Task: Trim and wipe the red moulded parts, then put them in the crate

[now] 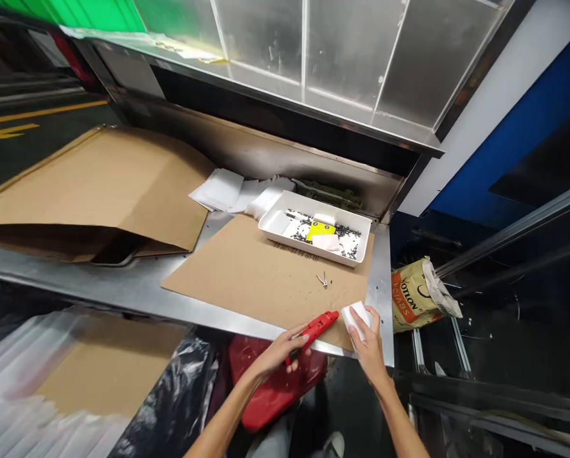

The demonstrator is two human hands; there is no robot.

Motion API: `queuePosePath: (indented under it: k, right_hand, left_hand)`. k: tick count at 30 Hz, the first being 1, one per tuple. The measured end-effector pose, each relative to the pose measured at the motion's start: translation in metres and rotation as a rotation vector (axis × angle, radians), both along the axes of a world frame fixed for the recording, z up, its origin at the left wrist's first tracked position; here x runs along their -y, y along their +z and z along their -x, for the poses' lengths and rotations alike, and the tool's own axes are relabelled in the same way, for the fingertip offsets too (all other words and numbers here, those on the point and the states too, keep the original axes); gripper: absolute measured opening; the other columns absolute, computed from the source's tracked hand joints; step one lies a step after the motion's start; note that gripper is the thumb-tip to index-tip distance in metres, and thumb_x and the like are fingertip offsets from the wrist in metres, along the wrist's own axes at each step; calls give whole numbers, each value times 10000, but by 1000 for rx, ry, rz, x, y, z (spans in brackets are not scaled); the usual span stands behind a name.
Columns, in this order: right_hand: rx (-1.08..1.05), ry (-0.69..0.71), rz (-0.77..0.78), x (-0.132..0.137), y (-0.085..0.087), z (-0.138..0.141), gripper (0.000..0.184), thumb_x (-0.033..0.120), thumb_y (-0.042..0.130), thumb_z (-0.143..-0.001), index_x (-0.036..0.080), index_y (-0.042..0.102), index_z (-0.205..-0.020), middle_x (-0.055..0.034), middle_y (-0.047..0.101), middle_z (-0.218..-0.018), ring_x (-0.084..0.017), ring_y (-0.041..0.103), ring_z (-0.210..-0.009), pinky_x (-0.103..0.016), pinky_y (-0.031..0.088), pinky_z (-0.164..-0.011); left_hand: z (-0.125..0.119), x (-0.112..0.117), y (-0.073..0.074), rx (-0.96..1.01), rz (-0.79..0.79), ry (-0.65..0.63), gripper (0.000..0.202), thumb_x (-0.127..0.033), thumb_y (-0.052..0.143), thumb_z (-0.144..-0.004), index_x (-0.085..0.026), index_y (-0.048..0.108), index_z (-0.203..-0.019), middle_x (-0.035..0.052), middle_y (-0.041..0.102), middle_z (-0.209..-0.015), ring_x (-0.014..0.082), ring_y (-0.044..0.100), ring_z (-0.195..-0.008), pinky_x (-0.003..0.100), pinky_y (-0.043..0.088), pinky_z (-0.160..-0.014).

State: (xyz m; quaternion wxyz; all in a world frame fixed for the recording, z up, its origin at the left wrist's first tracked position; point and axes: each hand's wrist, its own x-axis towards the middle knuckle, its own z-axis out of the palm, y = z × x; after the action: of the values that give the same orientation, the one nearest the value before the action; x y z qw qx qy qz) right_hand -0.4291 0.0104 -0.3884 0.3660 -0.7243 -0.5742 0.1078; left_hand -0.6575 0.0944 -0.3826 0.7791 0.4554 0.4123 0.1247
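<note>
My left hand (285,348) is closed around a red tool (317,326) at the near edge of a brown cardboard sheet (256,273). My right hand (368,346) grips a small white packet (356,316) just right of the tool's tip. Farther back on the cardboard stands a white tray (275,224) holding many small black screws, a yellow label and white packets. A few loose metal bits (324,280) lie on the cardboard between the tray and my hands.
A steel table (123,286) carries a large folded cardboard box (98,191) at left and white papers (228,191) behind the tray. A yellow sack (411,296) sits off the right edge. A red container (275,388) and black plastic bag (180,401) lie below.
</note>
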Motion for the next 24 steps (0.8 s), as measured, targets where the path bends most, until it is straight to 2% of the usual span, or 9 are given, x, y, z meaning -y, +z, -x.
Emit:
queuePosePath:
  k: [4,7,10,14,19,24]
  right_hand:
    - [22,75,63,-13,-10,29,356,336,424,-978,284,630,-1263,-115,435,-1349,-266,567,-1202,-385,558,-922]
    - [49,118,118,-18,-17,39,358,310,422,-973,313,620,-1271,-111,429,-1370,-272,574,-1197,-387,577,-889]
    - [133,136,164,-28,-21,42,374,267,393,-973,285,634,-1258,-139,442,-1351,-277,609,-1140,-410,594,-852]
    - [180,173,214,-41,-17,44,369,231,411,-953,292,660,-1219,-141,473,-1327,-276,658,-1032,-419,617,-761]
    - [198,187,255,-38,-8,43,371,218,416,-953,312,655,-1222,-130,481,-1320,-261,668,-1022,-392,620,-753]
    - [212,188,272,-42,-8,43,362,212,433,-942,305,667,-1202,-132,472,-1345,-251,699,-912,-405,622,-711]
  left_hand:
    - [13,-20,-19,35,148,-4,754,-485,618,-803,-141,401,-1438,20,629,-674,64,391,-382,203,206,-380]
    - [18,-21,-28,64,218,-5,765,-482,616,-808,-141,381,-1451,13,632,-671,45,348,-358,201,155,-362]
    - [18,-20,-34,75,255,9,787,-490,633,-797,-148,375,-1457,-6,617,-645,45,350,-359,193,166,-355]
    - [17,-19,-35,64,248,40,832,-488,667,-767,-117,378,-1453,-12,606,-616,73,414,-407,187,212,-359]
    - [16,-20,-32,46,235,50,789,-473,659,-773,-91,426,-1423,-25,592,-608,51,358,-375,194,206,-360]
    - [15,-20,-33,53,214,47,813,-489,664,-753,-82,430,-1417,-18,600,-603,52,360,-361,202,193,-356]
